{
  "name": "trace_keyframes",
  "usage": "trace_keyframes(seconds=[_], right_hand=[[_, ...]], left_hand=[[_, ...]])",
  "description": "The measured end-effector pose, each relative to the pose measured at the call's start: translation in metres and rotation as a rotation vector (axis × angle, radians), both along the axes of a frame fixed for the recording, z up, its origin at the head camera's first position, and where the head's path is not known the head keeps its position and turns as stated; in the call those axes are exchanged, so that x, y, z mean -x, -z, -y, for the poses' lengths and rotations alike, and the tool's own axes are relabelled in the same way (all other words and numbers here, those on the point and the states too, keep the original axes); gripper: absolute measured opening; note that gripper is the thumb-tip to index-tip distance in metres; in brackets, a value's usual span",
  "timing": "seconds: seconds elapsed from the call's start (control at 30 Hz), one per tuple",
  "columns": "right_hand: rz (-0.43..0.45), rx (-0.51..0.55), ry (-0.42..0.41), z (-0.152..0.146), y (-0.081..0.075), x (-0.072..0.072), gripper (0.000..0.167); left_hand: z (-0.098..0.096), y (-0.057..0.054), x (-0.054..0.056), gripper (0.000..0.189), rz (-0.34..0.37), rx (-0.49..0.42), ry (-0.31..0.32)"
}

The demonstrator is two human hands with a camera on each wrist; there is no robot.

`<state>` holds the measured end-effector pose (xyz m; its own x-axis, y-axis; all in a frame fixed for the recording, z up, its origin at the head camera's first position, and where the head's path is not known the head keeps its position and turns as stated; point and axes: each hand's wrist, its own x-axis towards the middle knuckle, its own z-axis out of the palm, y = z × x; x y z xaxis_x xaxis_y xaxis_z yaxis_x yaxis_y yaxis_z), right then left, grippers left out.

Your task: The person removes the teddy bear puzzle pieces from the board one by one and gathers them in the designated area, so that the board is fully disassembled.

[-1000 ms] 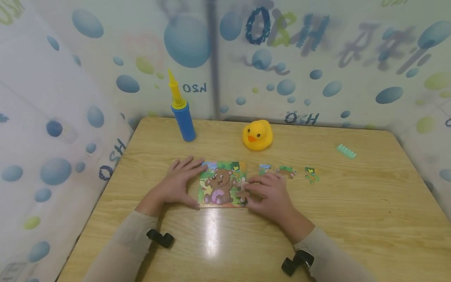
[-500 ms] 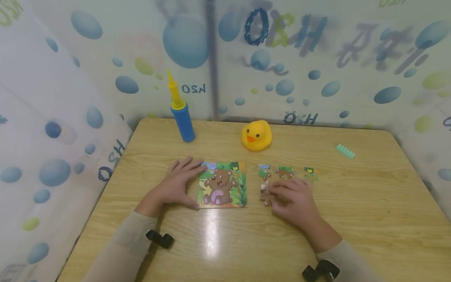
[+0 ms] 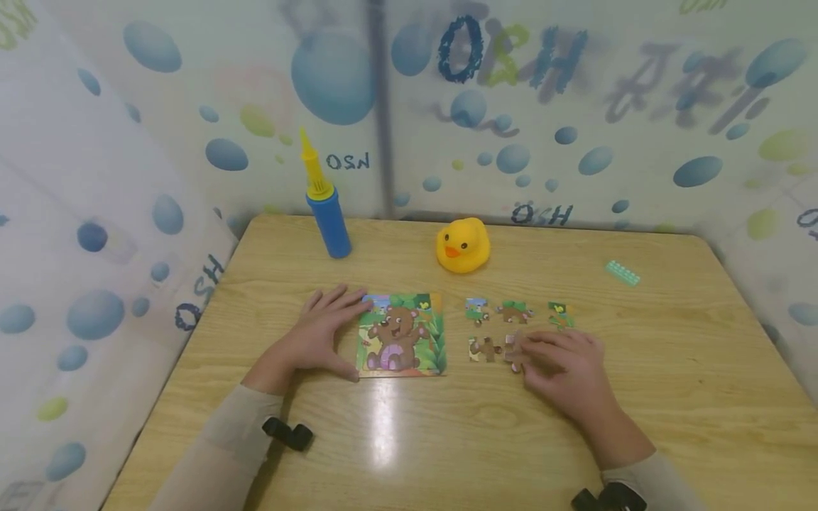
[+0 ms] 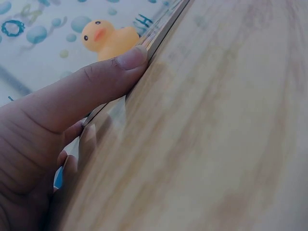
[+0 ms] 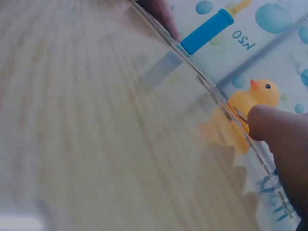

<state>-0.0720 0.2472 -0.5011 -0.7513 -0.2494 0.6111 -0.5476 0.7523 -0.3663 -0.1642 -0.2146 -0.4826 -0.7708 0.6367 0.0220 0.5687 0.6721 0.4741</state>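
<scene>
A square bear puzzle board [image 3: 401, 337] lies flat on the wooden table. My left hand [image 3: 322, 333] rests at its left side with fingers spread, the thumb [image 4: 110, 72] touching the board's edge near the front corner. To the right, my right hand [image 3: 569, 365] pinches a brown puzzle piece [image 3: 513, 351] between thumb and fingers, low over the table. Beside that piece lies another puzzle piece [image 3: 483, 349]. Behind them sits a row of loose pieces: a blue-sky piece [image 3: 476, 308], a brown-and-green piece [image 3: 514, 311] and a green piece [image 3: 559, 314] with a small bird.
Toward the back of the table, a yellow rubber duck [image 3: 463, 245] sits behind the board. A blue-and-yellow hand pump [image 3: 329, 220] stands upright at the back left. One mint toy brick [image 3: 623, 272] lies at the back right. Patterned walls [image 3: 434, 106] enclose the table.
The right hand has moved right with the pinched piece, away from the board's right edge. A piece formerly covered by it now shows beside the held one. The left hand stays put.
</scene>
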Motion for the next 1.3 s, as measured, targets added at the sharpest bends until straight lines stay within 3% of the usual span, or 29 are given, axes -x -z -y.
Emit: trace_keyframes(seconds=[0.23, 0.47, 1.3], right_hand=[[0.049, -0.062, 0.014, -0.0063, 0.0, 0.0004, 0.029], [0.095, -0.052, 0.018, -0.007, 0.0, 0.0021, 0.027], [0.13, -0.066, 0.074, -0.0056, -0.0013, 0.0025, 0.041]], left_hand=[[0.0007, 0.0018, 0.0009, 0.133, -0.003, -0.008, 0.001], [0.0021, 0.0004, 0.0023, 0.135, 0.004, 0.019, 0.001], [0.0004, -0.0014, 0.0006, 0.134, 0.014, 0.011, 0.003]])
